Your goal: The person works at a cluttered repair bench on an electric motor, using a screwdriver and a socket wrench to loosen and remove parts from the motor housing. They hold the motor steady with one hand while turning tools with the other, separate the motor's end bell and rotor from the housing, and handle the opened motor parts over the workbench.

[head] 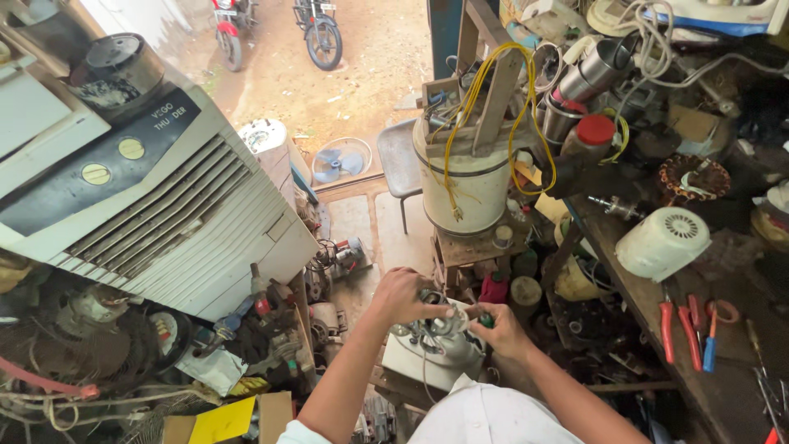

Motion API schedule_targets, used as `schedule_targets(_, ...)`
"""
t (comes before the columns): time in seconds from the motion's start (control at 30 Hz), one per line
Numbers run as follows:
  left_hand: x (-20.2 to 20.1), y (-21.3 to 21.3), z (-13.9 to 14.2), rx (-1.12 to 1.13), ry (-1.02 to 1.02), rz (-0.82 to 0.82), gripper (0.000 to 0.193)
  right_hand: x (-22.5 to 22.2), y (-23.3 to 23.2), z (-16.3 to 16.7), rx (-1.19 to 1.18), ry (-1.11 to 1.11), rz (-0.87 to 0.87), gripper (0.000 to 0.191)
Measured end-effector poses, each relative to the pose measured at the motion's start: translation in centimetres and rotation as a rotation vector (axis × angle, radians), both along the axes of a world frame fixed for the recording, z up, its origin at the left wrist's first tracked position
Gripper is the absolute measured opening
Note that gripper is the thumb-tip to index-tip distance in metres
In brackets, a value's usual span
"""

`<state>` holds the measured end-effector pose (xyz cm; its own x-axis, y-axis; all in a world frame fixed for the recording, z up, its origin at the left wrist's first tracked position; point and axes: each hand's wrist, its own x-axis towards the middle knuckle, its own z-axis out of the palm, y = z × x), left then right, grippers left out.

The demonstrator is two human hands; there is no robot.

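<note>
My left hand (400, 296) grips the top of a small metal motor part (436, 327) with loose wires, which sits on a white appliance body (427, 360) in front of me. My right hand (501, 330) holds a green-handled screwdriver (485, 319) against the right side of that part. Both forearms reach in from the bottom of the view. The tool's tip is hidden between my hands.
A large white air cooler (156, 197) leans at the left. A white drum with yellow wires (468, 177) stands ahead on a stool. The right workbench (723, 386) holds a white fan cover (662, 242), red pliers (667, 329) and screwdrivers. Motor parts crowd the floor.
</note>
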<state>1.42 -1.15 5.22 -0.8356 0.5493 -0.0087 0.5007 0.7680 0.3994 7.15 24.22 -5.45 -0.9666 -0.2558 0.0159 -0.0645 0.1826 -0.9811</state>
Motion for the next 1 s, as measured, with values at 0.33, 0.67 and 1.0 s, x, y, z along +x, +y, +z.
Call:
schedule_targets(0.33, -0.7, 0.5, -0.7, -0.016, -0.014, 0.012, 0.101, 0.3, 0.3, -0.2, 0.158, 0.001, -0.062, 0.028)
schedule_targets(0.67, -0.4, 0.2, 0.7, -0.001, -0.057, -0.013, 0.087, 1.4, -1.2, -2.5, 0.073, 0.103, -0.239, 0.021)
schedule_targets(1.0, -0.6, 0.1, 0.4, 0.025, -0.007, -0.047, 0.091, 1.1, -1.4, -2.5, 0.035, 0.002, -0.166, 0.025)
